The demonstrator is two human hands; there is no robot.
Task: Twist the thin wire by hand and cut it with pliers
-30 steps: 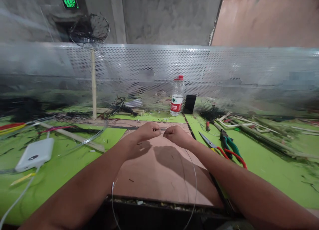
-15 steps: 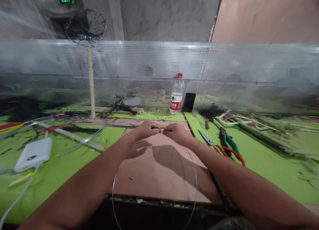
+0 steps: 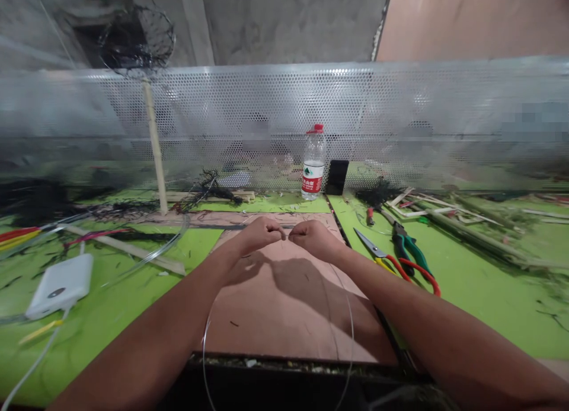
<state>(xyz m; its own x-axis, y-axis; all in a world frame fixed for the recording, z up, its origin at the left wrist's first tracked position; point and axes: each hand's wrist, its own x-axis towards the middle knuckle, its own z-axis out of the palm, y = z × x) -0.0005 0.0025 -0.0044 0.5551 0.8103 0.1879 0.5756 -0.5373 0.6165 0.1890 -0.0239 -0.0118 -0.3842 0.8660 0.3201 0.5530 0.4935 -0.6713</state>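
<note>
My left hand [image 3: 263, 234] and my right hand [image 3: 313, 239] meet almost fingertip to fingertip above a pinkish-brown board [image 3: 271, 334]. Both are closed in a pinch, a small gap showing between them. A thin clear plastic strand [image 3: 352, 325] hangs in a wide loop below the hands, down past the board's front edge. Its two sides rise toward my wrists, and the pinched fingers appear to hold its ends, though the ends themselves are too small to make out. Shadows of both hands fall on the board.
Right of the board lie scissors [image 3: 386, 260] and green-handled pliers [image 3: 409, 248], with bamboo strips [image 3: 471, 233] beyond. A water bottle [image 3: 313, 171] and a black phone [image 3: 338, 177] stand at the back. On the left are a white power bank [image 3: 62, 285] and a wooden post [image 3: 155, 150].
The camera view has tilted and shifted slightly. Both hands keep nearly the same pinched pose, and the strand's loop hangs much as before.
</note>
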